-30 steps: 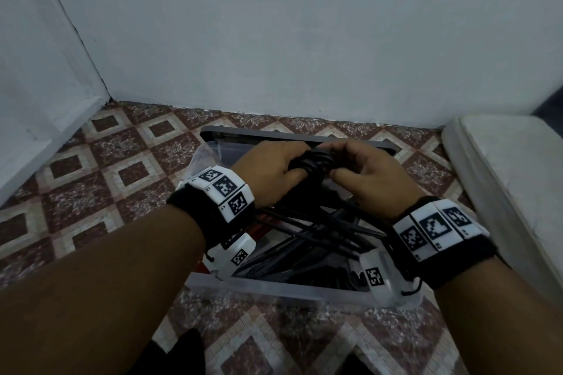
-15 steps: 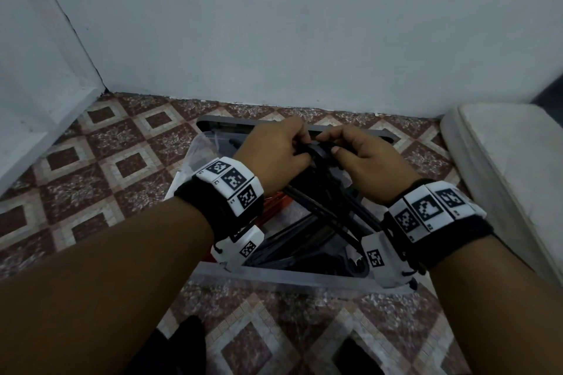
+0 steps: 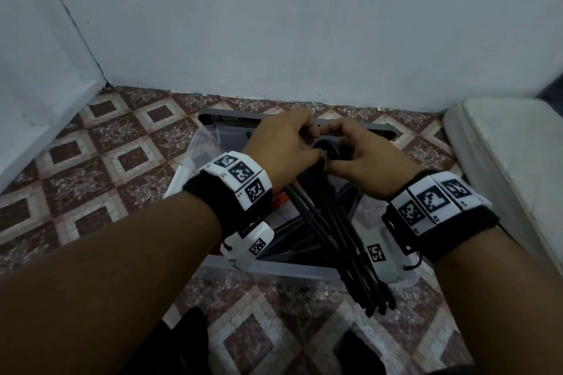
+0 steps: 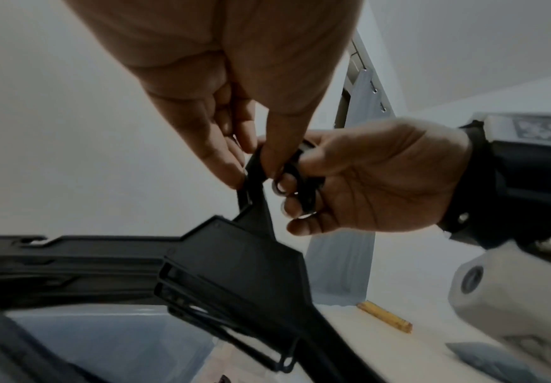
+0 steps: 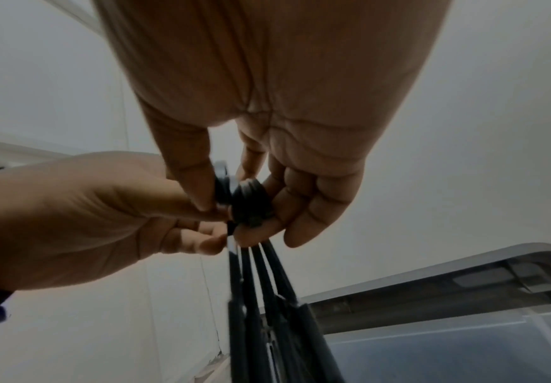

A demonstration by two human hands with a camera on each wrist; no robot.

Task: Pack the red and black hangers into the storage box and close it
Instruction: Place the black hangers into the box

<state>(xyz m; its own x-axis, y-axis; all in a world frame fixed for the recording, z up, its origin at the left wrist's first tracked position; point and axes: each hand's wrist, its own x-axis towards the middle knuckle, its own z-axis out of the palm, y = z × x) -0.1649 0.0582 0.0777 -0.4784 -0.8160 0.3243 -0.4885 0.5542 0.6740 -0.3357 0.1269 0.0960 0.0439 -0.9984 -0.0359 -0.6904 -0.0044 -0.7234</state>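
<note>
At the centre of the head view, the left hand [image 3: 285, 148] and the right hand [image 3: 364, 158] meet over the clear plastic storage box with a grey rim [image 3: 274, 268], each with thumb and fingers pinched on the hook end of a bundle of black plastic hangers [image 3: 332, 234]. The bundle slants from the hands toward the lower right of the frame, its arm tips reaching past the box's near wall over the patterned red and cream floor tiles [image 3: 100, 161]. A sliver of a red hanger [image 3: 278, 201] shows inside the box just below the left wrist.
</note>
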